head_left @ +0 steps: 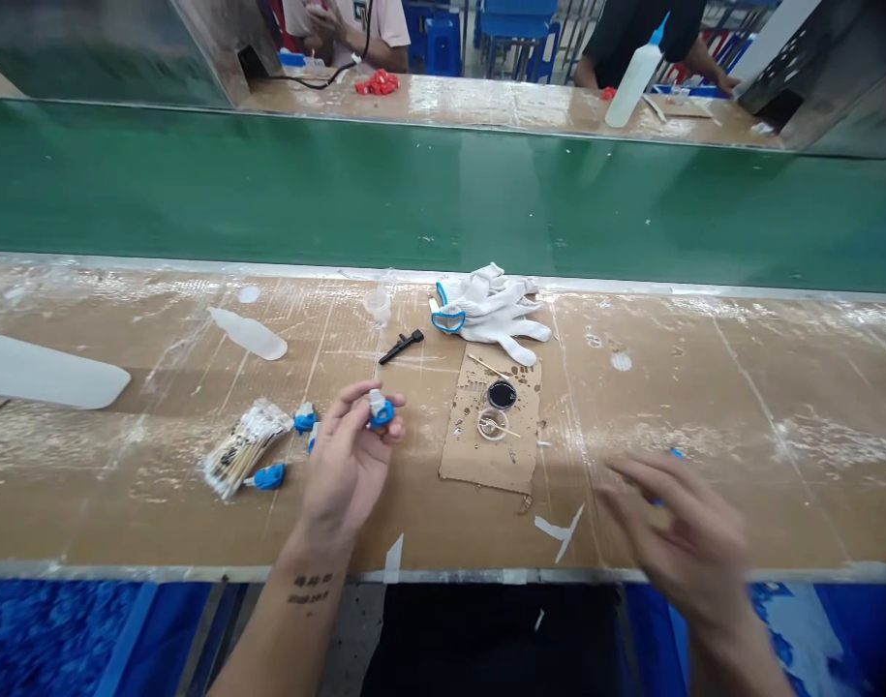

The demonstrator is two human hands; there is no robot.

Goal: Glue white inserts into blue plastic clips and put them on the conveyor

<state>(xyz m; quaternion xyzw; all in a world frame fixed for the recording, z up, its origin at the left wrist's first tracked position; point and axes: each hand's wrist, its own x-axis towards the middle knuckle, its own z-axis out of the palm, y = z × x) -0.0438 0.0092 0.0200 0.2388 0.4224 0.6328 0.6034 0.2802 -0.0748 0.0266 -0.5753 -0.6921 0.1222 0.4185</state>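
My left hand (pixel 351 455) is closed, its fingertips pinching a small blue and grey plastic part (pixel 381 410) above the cardboard-covered bench. Slightly smeared by motion, my right hand (pixel 679 532) has its fingers stretched out and nothing visible in them. Beside and partly behind it shows a bit of blue plastic (pixel 676 453). Left of my left hand lie similar blue parts (pixel 269 475) next to a bag of cotton swabs (pixel 246 447). Between my hands, a cardboard piece (pixel 463 457) carries a small cup of black liquid (pixel 502 394) and a clear cup (pixel 493 424) with a swab across it.
White gloves (pixel 490 308) and a black toy-gun-shaped piece (pixel 401 347) lie farther back. At the left rests a translucent bottle (pixel 250 334). A green conveyor belt (pixel 283 189) runs beyond the bench. Across it, two people work near a squeeze bottle (pixel 635 85) and red parts (pixel 377 83).
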